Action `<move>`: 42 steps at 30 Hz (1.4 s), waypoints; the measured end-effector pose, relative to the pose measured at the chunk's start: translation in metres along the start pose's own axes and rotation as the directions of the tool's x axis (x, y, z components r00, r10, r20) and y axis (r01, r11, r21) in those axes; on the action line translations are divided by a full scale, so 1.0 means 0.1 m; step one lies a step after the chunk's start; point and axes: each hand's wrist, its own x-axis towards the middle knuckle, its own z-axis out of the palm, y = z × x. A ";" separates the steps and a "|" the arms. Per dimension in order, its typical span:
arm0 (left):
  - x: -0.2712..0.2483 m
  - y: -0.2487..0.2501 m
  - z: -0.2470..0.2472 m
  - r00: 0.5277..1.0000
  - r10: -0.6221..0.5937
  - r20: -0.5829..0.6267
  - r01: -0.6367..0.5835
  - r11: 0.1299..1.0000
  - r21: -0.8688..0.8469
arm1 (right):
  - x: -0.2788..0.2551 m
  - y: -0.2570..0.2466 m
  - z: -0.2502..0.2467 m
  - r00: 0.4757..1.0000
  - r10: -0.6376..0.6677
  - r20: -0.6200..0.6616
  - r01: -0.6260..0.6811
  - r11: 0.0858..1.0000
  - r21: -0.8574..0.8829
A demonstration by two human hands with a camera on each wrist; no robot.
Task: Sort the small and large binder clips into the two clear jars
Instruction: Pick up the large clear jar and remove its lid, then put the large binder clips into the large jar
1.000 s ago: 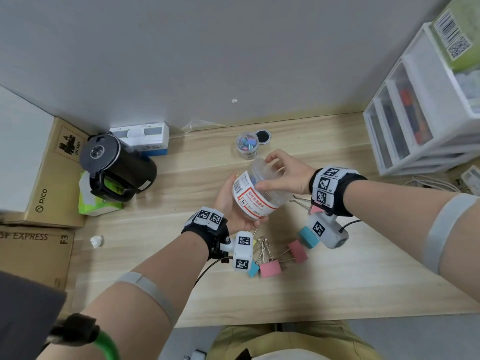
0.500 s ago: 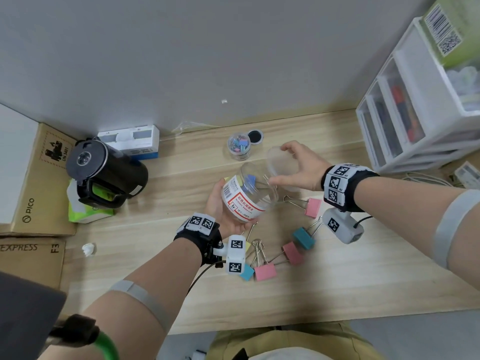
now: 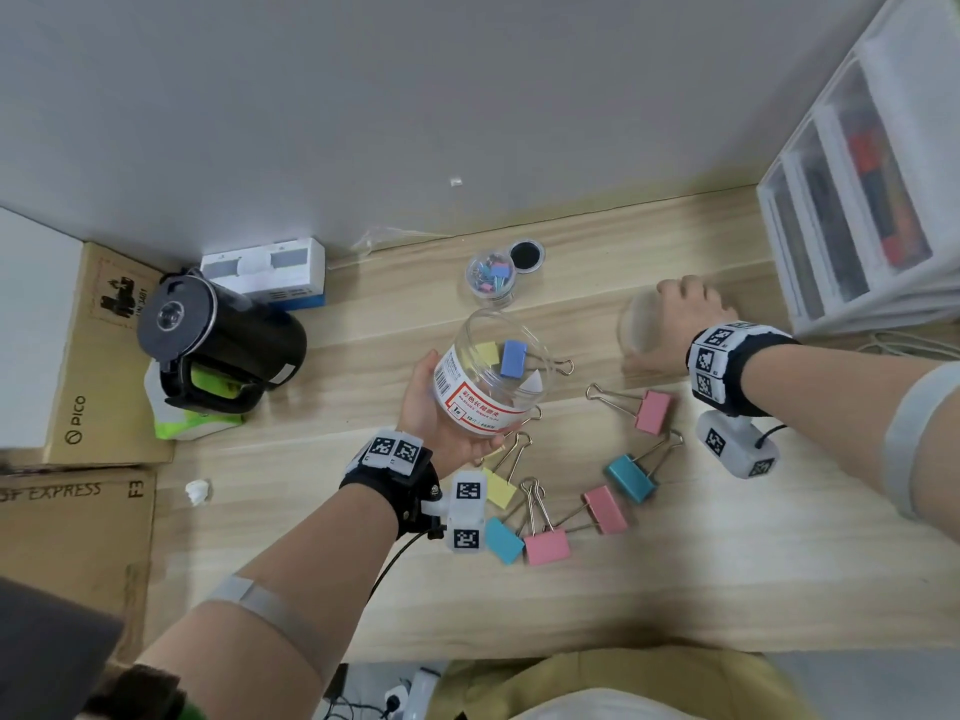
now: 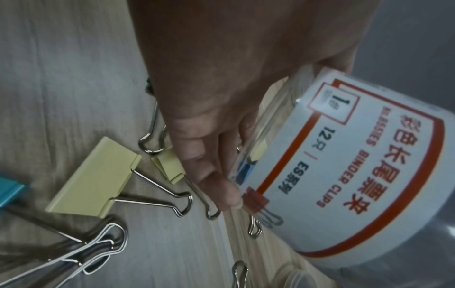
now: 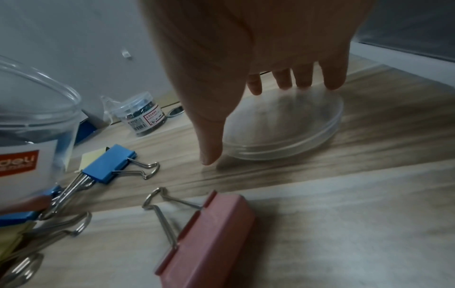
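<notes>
My left hand [image 3: 441,418] grips the large clear labelled jar [image 3: 488,387] from below, tilted and lifted off the table, its mouth uncovered. In the left wrist view my left hand [image 4: 221,117] wraps the jar [image 4: 344,175]. The clear lid [image 5: 283,126] lies on the table to the right. My right hand [image 5: 246,58] hovers over it with straight fingers at its far rim. A blue clip [image 5: 108,165] lies on the table beside the jar. Several large clips lie in front, among them pink [image 3: 652,412], teal [image 3: 630,478] and yellow [image 3: 498,488]. The small jar [image 3: 491,275] holds small clips.
A black kettle [image 3: 218,345] stands at the left, with cardboard boxes [image 3: 93,356] beyond it. A white drawer unit [image 3: 857,215] fills the right back corner. The small jar's black lid [image 3: 526,256] lies by the wall. A white scrap [image 3: 197,492] lies at the left.
My right hand has taken the lid off the large jar, carried it right and set it on the table. My left hand keeps the jar, now uncovered.
</notes>
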 end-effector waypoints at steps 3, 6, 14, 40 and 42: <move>0.01 -0.01 -0.01 1.000 -0.002 -0.002 0.002 1.000 -0.003 | 0.01 -0.02 0.00 1.000 -0.015 0.027 0.017 0.998 -0.062; 0.01 -0.01 0.00 1.000 0.002 -0.007 -0.002 1.000 0.003 | -0.02 -0.07 -0.11 0.992 -0.110 -0.069 0.112 0.993 0.027; -0.01 0.00 0.15 0.999 0.035 -0.035 -0.034 0.999 0.031 | -0.31 -0.36 -0.18 0.890 -0.334 0.311 0.377 0.922 -0.088; -0.46 -0.11 0.15 0.956 0.101 -0.277 -0.065 0.988 0.138 | -0.93 -0.88 -0.65 0.810 -0.587 -0.008 0.491 0.671 0.556; -0.48 -0.12 0.20 0.959 0.111 -0.262 -0.073 0.986 0.149 | -0.97 -1.02 -0.61 0.759 -0.651 -0.009 0.583 0.674 0.453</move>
